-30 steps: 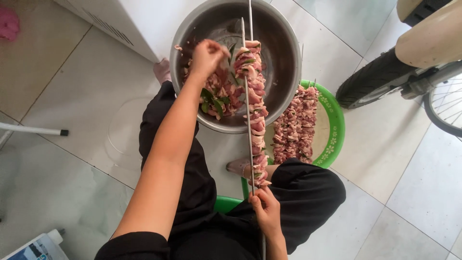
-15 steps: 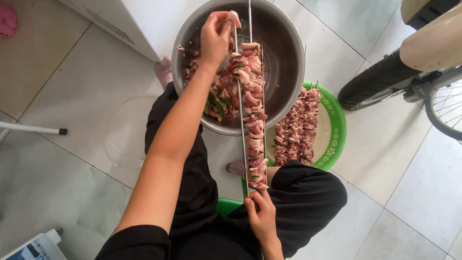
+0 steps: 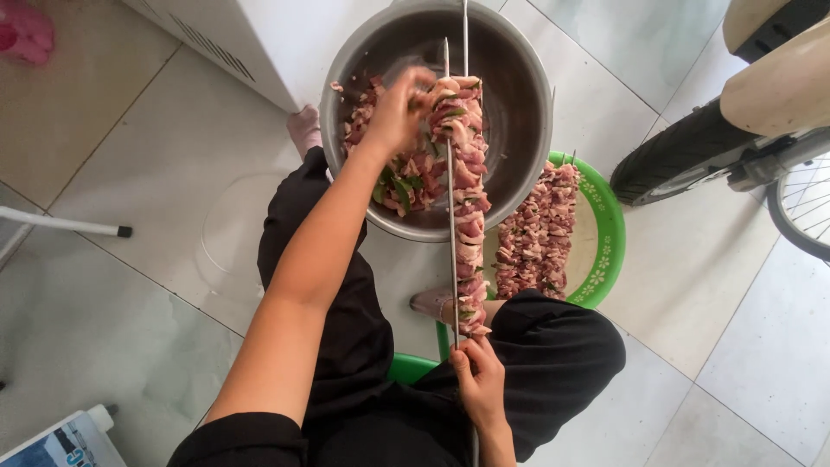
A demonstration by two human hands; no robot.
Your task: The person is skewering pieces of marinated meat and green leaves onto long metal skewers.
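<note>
Two thin metal skewers stand almost upright in the middle of the frame, their sharp tips rising over the steel bowl at the top centre. The right hand, low in the frame, has its fingers wrapped tight round the bare lower ends. The left hand reaches up to the top of the meat stack, its fingers pinched on a piece near the tips; blur keeps me from seeing how firmly they hold it.

To my eye the main risk sits right there: the pointed ends are bare just beside those fingers, and a slip on wet meat could drive a fingertip onto a point. The slick pieces could also slide down toward the lower hand, or the long, loaded skewers could tilt and shed meat onto the tiled floor, since only one fist steadies them from below.

Raw chunks look glossy, pink and red, ragged in shape, with dark green leaf bits mixed in. More of them lie loose in the bowl, which is round, deep and dull grey. To the right, finished skewers lie across a shallow green plastic basin. A rubber tyre sits in the upper right.
</note>
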